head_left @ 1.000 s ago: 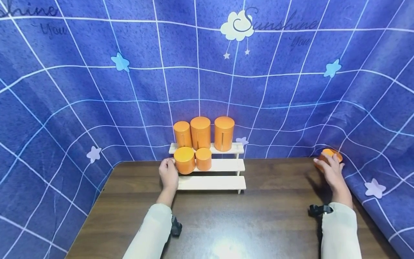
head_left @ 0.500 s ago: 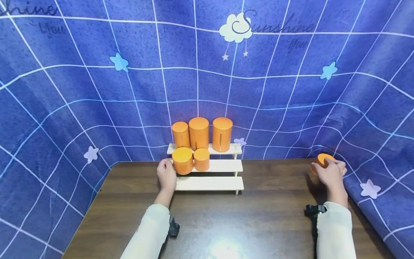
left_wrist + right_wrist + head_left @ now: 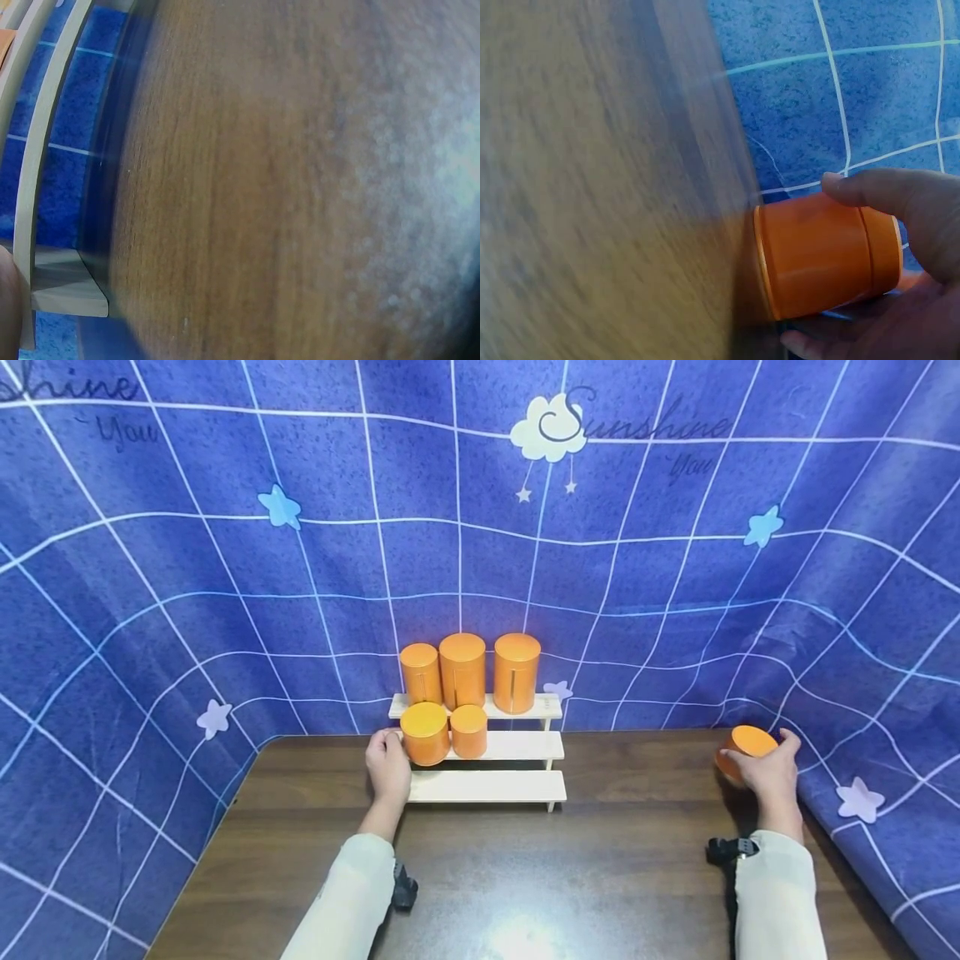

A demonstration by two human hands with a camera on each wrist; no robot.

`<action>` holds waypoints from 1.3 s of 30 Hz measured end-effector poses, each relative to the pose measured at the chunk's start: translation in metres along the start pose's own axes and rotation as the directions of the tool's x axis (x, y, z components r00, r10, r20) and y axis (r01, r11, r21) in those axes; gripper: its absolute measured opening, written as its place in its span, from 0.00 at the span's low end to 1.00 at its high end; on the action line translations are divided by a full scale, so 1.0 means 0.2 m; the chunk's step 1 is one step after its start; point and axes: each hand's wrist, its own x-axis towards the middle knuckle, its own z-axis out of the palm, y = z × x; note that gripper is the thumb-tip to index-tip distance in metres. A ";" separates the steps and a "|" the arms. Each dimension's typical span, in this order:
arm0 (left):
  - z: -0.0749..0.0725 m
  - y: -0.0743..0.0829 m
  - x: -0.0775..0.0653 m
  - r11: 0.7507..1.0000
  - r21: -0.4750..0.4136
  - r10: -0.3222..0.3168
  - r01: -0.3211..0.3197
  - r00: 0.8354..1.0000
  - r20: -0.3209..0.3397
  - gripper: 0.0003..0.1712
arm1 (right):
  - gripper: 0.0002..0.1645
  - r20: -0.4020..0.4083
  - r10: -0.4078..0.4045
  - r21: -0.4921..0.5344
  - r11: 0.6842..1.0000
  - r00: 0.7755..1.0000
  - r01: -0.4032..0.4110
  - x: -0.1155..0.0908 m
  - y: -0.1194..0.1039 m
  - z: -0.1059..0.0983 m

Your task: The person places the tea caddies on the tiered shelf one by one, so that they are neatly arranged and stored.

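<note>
My right hand (image 3: 772,772) grips a short orange can (image 3: 752,742) by the back right corner of the table. In the right wrist view, thumb and fingers wrap the lidded end of this can (image 3: 817,255), its rimmed end close by the wood. My left hand (image 3: 388,768) has curled fingers at the left end of a pale wooden three-step stand (image 3: 487,787) and holds it there. The left wrist view catches one finger (image 3: 9,307) against a stand board (image 3: 34,150). Beside that hand, a wide short can (image 3: 426,737) and a smaller can (image 3: 469,732) stand on the middle step.
On the top step are three taller orange cans, a narrow one (image 3: 420,673), a wide one (image 3: 462,672) and another with a dark slit (image 3: 516,673). A blue patterned cloth (image 3: 637,568) surrounds the brown wooden table (image 3: 600,860) at the back and sides.
My right hand has closed round the can at the right corner and shifted it slightly left and toward me. The left hand stays at the stand.
</note>
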 end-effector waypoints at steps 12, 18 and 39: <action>0.00 -0.02 0.00 1.000 0.008 0.002 -0.002 1.000 -0.006 0.15 | 0.58 -0.032 0.020 0.087 0.996 0.999 -0.017 0.00 -0.02 0.00; -0.01 -0.01 0.00 1.000 0.020 -0.002 0.002 1.000 -0.008 0.14 | 0.56 -0.062 0.010 0.167 0.986 0.998 0.000 -0.01 -0.10 0.00; 0.00 -0.01 0.01 1.000 0.008 0.011 -0.011 1.000 -0.005 0.14 | 0.52 -0.133 -0.089 0.220 0.968 0.987 0.117 -0.14 -0.31 -0.02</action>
